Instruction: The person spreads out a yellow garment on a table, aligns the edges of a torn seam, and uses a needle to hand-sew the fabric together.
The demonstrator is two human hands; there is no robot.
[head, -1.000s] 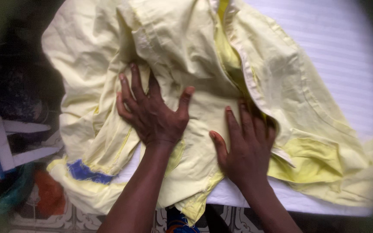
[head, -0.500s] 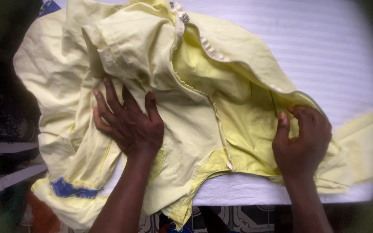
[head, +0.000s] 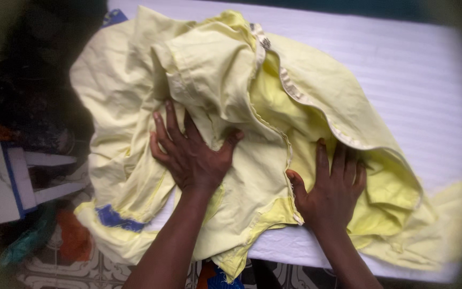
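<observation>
You are looking down at a white ribbed surface (head: pixel 402 80), a padded board or mattress with fine stripes across it, whose near edge crosses the bottom of the view. Beyond that edge on your left is a patterned tiled floor (head: pixel 76 262) with a white and blue object (head: pixel 6 182) on it and some orange and teal cloth (head: pixel 54 235) beside that; the far left is dark and blurred.

On the surface lies a pale yellow garment (head: pixel 215 64), crumpled and heavily creased. It is opened along a seam so that a brighter yellow inside shows, edged by a paler trim that curves from the top centre towards the right. A blue patch (head: pixel 114 218) marks the hem that hangs over the near left edge. The cloth spreads from the top left of the surface to its lower right.

Your left hand (head: pixel 193 155) lies flat on the outer side of the garment, fingers spread wide, gripping nothing, just under a raised fold. Your right hand (head: pixel 332 187) lies flat as well, fingers spread, palm down on the brighter inner lining just right of the seam. The two hands are near each other, with the seam between them.
</observation>
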